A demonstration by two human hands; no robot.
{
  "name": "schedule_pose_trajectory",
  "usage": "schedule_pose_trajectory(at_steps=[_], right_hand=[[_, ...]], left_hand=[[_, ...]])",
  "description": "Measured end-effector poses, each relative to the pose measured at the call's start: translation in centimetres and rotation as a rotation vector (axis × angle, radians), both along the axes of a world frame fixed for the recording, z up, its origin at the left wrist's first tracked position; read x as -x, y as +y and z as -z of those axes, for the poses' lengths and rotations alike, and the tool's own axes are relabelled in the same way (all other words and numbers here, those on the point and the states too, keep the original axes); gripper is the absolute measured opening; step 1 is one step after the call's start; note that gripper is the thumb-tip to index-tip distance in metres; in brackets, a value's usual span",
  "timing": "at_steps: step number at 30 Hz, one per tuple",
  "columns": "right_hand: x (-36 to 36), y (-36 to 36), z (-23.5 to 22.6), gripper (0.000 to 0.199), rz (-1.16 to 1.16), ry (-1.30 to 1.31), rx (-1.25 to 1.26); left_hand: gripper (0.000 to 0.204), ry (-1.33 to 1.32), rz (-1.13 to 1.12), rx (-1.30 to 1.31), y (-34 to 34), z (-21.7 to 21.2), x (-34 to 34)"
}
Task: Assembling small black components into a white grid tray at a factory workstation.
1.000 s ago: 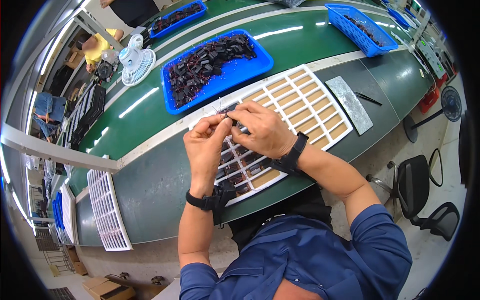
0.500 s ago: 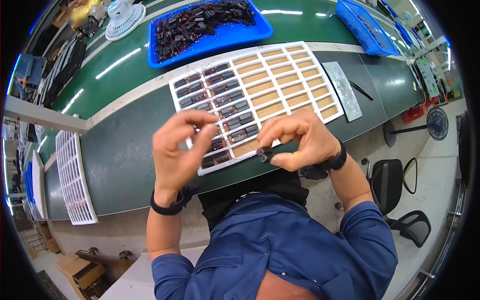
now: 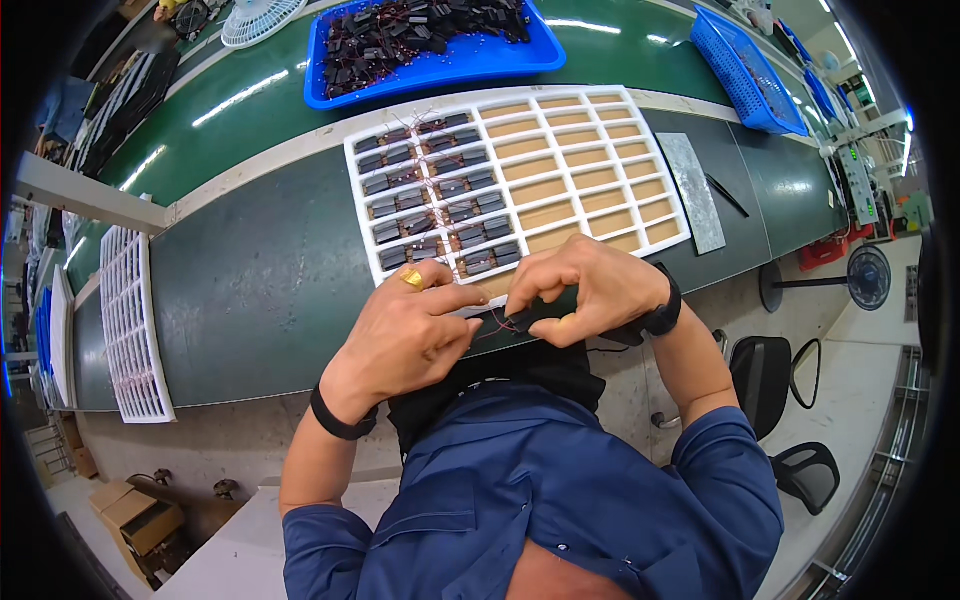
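In front of my body, my right hand (image 3: 597, 292) pinches a small black block with thin red wires (image 3: 518, 320) between thumb and fingers. My left hand (image 3: 412, 328) is close beside it, a gold-coloured ring on one finger. Its thumb and index finger come together at the wires; the exact contact is partly hidden. Just beyond both hands lies a white gridded tray (image 3: 660, 165). Its two left columns hold black wired blocks (image 3: 480, 207), set in pairs in most visible cells. Brown board shows in the cells farther right. My left hand covers the tray's near left corner.
A blue tray (image 3: 500, 57) heaped with black wired parts stands beyond the grid. A blue basket (image 3: 735, 70) is at far right. Right of the grid lie a grey metal plate (image 3: 692, 190) and black tweezers (image 3: 727, 195). Another white grid (image 3: 130, 320) leans at the table's left end.
My left hand has come down and right from above the tray to the wires at the right hand. The right hand, holding the black block, has shifted slightly lower and nearer me.
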State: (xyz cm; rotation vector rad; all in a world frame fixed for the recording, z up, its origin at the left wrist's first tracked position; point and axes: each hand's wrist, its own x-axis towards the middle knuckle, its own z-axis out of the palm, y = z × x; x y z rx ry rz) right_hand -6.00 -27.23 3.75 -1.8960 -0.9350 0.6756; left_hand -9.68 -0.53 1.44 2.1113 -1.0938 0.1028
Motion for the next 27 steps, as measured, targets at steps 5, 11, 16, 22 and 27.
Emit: schedule_pose_trajectory(at_steps=[5,11,16,22,27], right_hand=[[0.2,0.1,0.7,0.025,0.037,-0.056,0.009],[0.2,1.2,1.3,0.026,0.106,-0.118,0.003],[0.2,2.4,2.5,0.025,0.152,-0.303,0.042],[0.3,3.3,2.4,0.025,0.133,-0.419,0.163],[0.8,3.4,2.5,0.025,0.139,-0.493,0.147]], left_hand=[[0.005,-0.028,-0.005,-0.151,-0.1,0.0,-0.1],[0.006,-0.074,-0.094,-0.158,-0.1,-0.1,0.3],[0.009,-0.106,-0.127,-0.133,1.0,0.5,0.3],[0.014,-0.097,-0.198,-0.024,1.9,0.4,0.6],[0.017,-0.097,-0.248,0.003,2.5,0.2,0.9]])
